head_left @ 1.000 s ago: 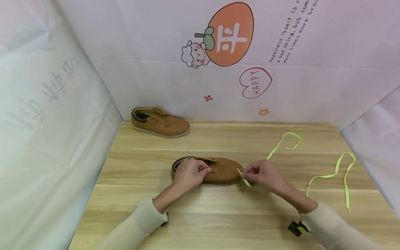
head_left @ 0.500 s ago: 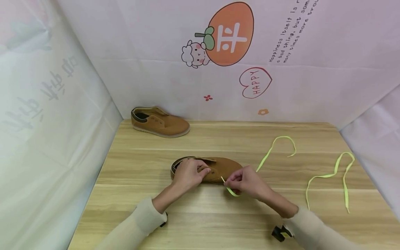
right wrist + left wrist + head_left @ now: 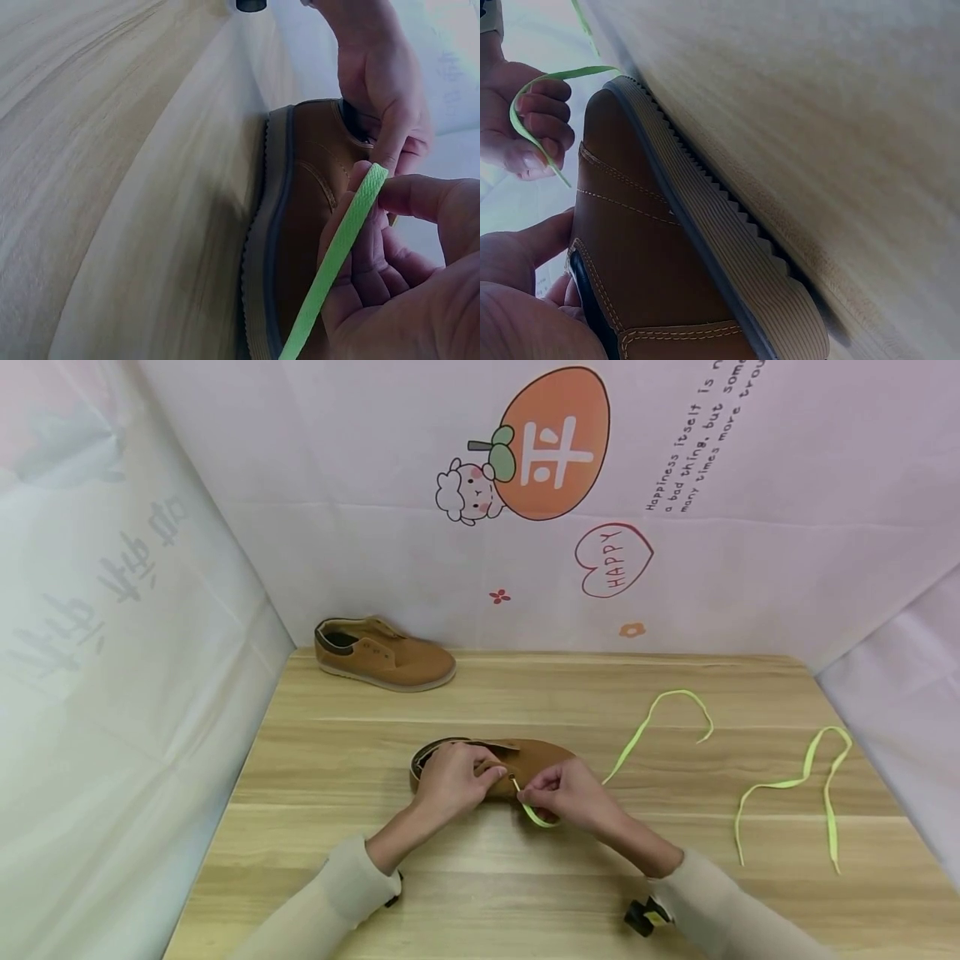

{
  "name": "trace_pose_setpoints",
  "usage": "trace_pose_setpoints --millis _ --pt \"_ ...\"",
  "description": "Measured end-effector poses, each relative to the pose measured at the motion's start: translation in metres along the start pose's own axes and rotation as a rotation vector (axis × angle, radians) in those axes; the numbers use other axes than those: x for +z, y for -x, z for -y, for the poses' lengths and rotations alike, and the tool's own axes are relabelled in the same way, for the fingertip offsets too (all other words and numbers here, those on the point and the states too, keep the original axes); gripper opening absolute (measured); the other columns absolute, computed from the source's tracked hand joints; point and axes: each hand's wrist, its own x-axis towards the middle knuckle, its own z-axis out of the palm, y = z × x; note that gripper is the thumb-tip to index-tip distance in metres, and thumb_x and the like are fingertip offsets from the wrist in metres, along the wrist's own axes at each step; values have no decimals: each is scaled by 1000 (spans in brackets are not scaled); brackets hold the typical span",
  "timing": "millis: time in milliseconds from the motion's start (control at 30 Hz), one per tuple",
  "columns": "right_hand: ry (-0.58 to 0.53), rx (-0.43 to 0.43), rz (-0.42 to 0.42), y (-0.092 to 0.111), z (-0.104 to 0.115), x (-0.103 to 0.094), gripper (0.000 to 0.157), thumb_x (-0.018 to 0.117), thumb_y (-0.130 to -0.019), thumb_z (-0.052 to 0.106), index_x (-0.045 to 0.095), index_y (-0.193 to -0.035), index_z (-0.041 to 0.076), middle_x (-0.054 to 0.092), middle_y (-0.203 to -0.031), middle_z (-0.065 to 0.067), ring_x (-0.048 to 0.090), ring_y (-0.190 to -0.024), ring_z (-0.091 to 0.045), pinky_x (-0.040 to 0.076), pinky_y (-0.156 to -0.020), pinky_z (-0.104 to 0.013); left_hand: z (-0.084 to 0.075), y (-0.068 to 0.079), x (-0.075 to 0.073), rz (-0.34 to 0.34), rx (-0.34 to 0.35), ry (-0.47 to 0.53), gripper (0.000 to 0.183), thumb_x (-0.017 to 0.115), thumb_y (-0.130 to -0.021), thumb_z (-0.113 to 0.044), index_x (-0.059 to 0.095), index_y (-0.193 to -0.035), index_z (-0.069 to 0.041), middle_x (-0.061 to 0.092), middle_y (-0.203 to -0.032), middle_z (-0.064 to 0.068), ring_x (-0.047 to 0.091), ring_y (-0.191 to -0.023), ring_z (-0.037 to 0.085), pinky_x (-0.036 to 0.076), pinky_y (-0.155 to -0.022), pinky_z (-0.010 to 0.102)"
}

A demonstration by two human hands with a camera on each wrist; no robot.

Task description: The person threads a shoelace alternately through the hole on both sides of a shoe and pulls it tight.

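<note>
A brown shoe stands on the table, its toe to the right. My left hand pinches the near eyelet flap between thumb and fingers, with some fingers inside the opening. Beside the flap my right hand pinches a neon yellow-green shoelace close to its tip, which points at the front eyelet. The lace loops below the fingers, and its tail runs off behind the hand. In the left wrist view the shoe's ridged sole rests against the table.
A second brown shoe without a lace stands at the back left, by the cloth wall. Another yellow-green shoelace lies curved on the right of the wooden table.
My right hand has moved left from beyond the toe to the front eyelet, dragging the lace's tail along. My left hand has stayed on the flap.
</note>
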Motion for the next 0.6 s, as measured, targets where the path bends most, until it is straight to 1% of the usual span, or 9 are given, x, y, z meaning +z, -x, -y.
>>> trace_pose_setpoints --millis 133,233,333,400,467,600 --pt "-22 1 -22 -3 0 3 28 74 -98 13 72 -71 4 59 -57 -2 46 -53 -10 38 -51 -21 0 0 0 4 1 17 6 81 -95 -24 85 -96 -19 62 -66 -9 36 -50 7 29 -47 23" --pt "-42 7 -41 -4 -1 6 27 75 -97 13 73 -71 3 61 -57 -3 48 -53 -10 40 -51 -21 0 0 1 1 7 18 6 82 -95 -23 85 -96 -19 67 -71 -8 36 -49 6 29 -47 22" --pt "-56 23 -62 -6 -2 9 25 76 -97 13 76 -75 -1 64 -58 -5 51 -53 -11 44 -52 -21 1 0 1 -4 8 8 5 82 -94 -24 85 -96 -21 75 -82 -7 39 -53 5 32 -49 23" --pt "-60 34 -82 -6 -1 10 24 76 -96 13 77 -79 -3 66 -59 -5 52 -53 -10 44 -52 -21 1 0 1 -7 11 7 4 82 -94 -24 85 -95 -21 77 -87 -7 39 -53 5 32 -50 23" --pt "-59 45 -103 -7 -1 12 23 77 -95 13 78 -82 -5 66 -59 -4 52 -53 -9 44 -52 -21 1 0 1 -9 18 12 4 83 -94 -24 85 -95 -20 77 -87 -6 38 -52 5 31 -49 22" --pt "-48 59 -139 -8 -1 15 19 78 -94 13 78 -82 -1 64 -57 -1 49 -52 -6 39 -50 -19 2 0 1 -15 33 23 4 83 -93 -22 85 -94 -18 77 -86 -5 35 -50 4 29 -48 22"
